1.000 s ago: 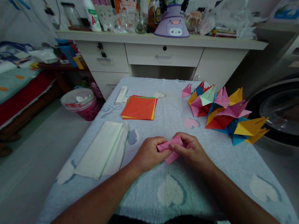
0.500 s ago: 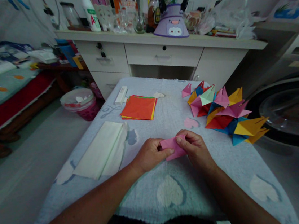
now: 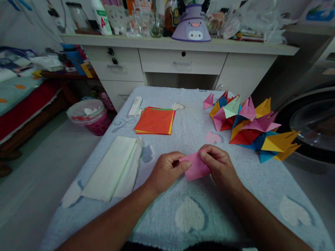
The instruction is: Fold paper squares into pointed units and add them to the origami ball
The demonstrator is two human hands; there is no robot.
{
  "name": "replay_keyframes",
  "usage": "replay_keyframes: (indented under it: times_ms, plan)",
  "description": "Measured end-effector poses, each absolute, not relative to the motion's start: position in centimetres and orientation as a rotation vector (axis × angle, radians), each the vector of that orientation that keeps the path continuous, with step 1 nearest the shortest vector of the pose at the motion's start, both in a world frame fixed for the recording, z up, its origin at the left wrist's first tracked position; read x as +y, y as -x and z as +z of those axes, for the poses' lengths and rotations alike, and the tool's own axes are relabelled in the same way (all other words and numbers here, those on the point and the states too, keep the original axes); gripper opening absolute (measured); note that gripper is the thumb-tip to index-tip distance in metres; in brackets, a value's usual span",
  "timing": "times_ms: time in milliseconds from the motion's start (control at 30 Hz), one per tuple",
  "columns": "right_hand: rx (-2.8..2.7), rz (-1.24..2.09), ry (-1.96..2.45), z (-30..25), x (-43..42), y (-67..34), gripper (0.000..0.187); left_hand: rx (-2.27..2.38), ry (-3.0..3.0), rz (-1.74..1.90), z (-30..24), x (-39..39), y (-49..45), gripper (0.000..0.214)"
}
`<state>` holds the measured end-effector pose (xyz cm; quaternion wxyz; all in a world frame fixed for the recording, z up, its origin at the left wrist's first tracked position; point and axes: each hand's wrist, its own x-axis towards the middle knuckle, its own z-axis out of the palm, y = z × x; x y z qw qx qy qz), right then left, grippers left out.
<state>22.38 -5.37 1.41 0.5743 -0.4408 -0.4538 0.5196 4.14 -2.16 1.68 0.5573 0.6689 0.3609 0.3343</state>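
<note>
A small folded piece of pink paper (image 3: 196, 167) is held between both hands over the near part of the table. My left hand (image 3: 168, 170) is closed, pinching the paper's upper left corner between thumb and fingers. With thumb on top and fingers behind, my right hand (image 3: 219, 164) grips its right edge. Farther off lies a stack of square coloured paper (image 3: 154, 121), orange on top. To the right stand several folded paper cranes (image 3: 249, 125) in pink, red, yellow, blue and pale green, bunched together.
The table wears a pale blue cloth (image 3: 191, 216) with heart patterns. A folded whitish cloth or paper (image 3: 111, 169) and a small white box (image 3: 135, 106) lie at the left. Beyond is a cluttered white desk (image 3: 165, 56); a pink bin (image 3: 98, 125) stands left, a washing machine (image 3: 332, 121) right.
My left thumb has slid up and left along the pink paper to its corner, uncovering more of it. My right hand keeps its grip.
</note>
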Motion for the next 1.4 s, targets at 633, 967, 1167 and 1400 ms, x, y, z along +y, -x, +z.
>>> replay_keyframes:
  times_ms: [633,967,1167,1400]
  plan:
    - [-1.211,1.307,1.097,1.65,-5.4,-21.93,0.021,0.869,-1.438,1.064,1.01,-2.08,-4.26,0.032]
    - [-1.225,1.3,1.097,1.23,-5.44,-21.94,0.024,0.87,-1.936,1.147,1.01,-2.62,-3.9,0.041]
    - [-1.225,1.305,1.09,1.21,-5.36,-21.9,0.025,0.856,-2.057,1.238,1.01,-2.49,-3.89,0.039]
    - [-1.203,1.337,1.063,0.93,-5.29,-21.81,0.024,0.816,-2.143,1.276,1.07,-2.51,-3.86,0.043]
